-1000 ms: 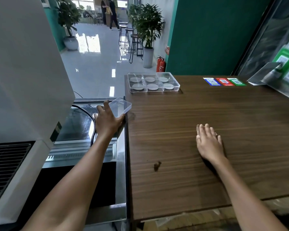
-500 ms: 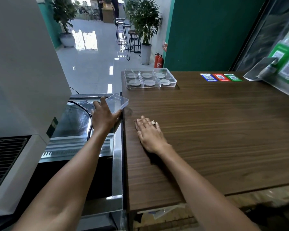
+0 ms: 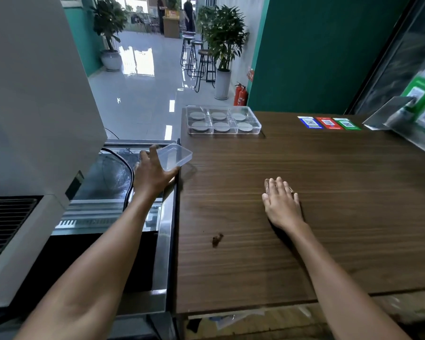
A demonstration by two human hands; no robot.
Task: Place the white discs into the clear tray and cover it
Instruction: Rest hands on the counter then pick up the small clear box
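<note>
1. Gripping the clear lid [image 3: 174, 157] by its near left corner, the left hand [image 3: 150, 173] has its fingers curled round the edge and holds the lid tilted, just off the left edge of the wooden counter [image 3: 304, 217], left of centre in the frame.
2. Flat on the counter at centre right lies the right hand [image 3: 281, 204], palm down, fingers straight and close together, holding nothing that I can see.
3. Up the frame, at the counter's far left corner, sits the clear tray [image 3: 223, 120], six compartments in two rows of three, with a white disc [image 3: 198, 115] lying in each one. Filling looks finished to me; covering is what remains.
4. What the coming move turns on: from the lid, the tray lies up and a little to the right in the frame, well apart from it. Its long side runs left to right across the picture, while the lid's long side slants toward the upper left, so I'd judge it needs some turning before it seats.
5. Of the two hands, the left is nearer the tray and already has the lid.
6. Along the far edge to the right lie three coloured code cards [image 3: 329, 123], clear of the path.
</note>
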